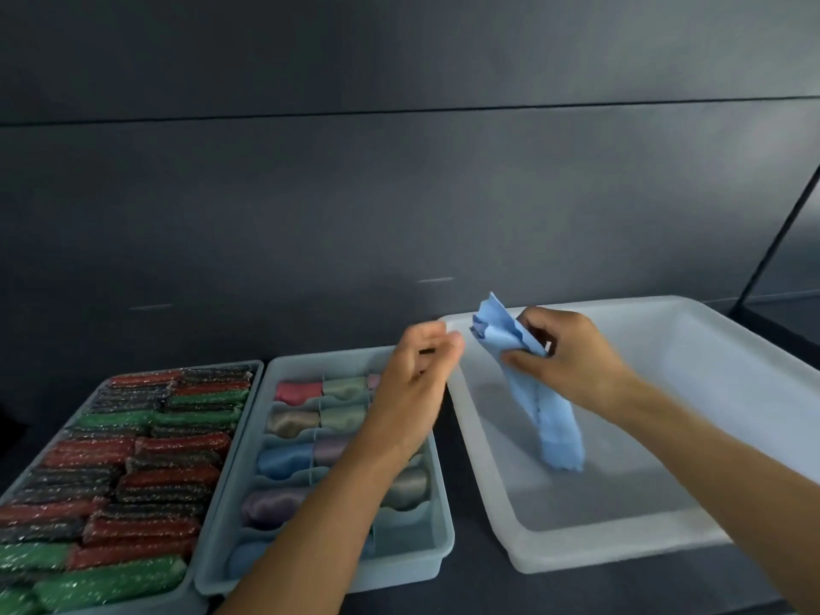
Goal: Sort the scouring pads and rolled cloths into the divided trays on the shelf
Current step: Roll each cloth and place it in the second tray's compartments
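My right hand (572, 361) pinches a light blue cloth (550, 419) near its upper end; the cloth hangs unrolled down into the white tub (665, 539). My left hand (417, 375) hovers just left of the cloth's top with its fingers loosely curled and holds nothing. It is above the divided tray (435, 543), whose compartments hold rolled cloths (295, 392) in pink, green, beige, blue and purple. Left of that tray, a second tray (259, 370) is packed with red, green and dark scouring pads (146, 481).
All three containers stand side by side on a dark shelf (479, 588) with a dark grey back wall (399, 193) behind. A dark slanted strut (781, 233) rises at the far right. Apart from the hanging cloth, the white tub shows only its bare floor.
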